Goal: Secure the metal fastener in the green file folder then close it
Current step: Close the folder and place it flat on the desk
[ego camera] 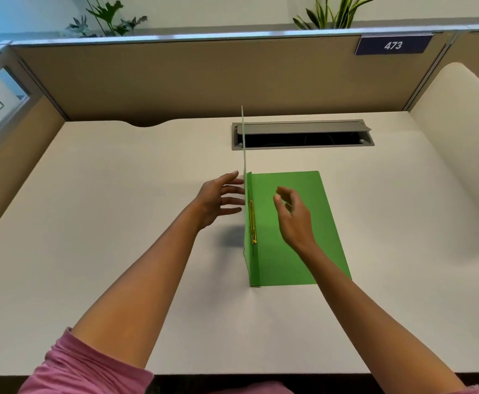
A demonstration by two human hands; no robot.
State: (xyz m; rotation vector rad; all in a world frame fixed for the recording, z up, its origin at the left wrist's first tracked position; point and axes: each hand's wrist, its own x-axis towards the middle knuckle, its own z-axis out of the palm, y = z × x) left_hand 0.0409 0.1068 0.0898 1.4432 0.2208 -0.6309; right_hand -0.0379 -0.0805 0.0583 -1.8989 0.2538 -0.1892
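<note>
While the green folder (289, 228) lies on the desk (119, 223) with its front cover standing upright, the metal fastener (252, 221) runs along its spine. My left hand (218, 199), fingers spread, touches that cover; my right hand (293, 214) hovers above the folder, loosely curled, holding nothing.

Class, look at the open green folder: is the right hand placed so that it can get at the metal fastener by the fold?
Probably yes. The right hand hovers open over the folder's flat half, the metal fastener lies bare beside it, and the upright cover, by the left hand, stands clear.
</note>
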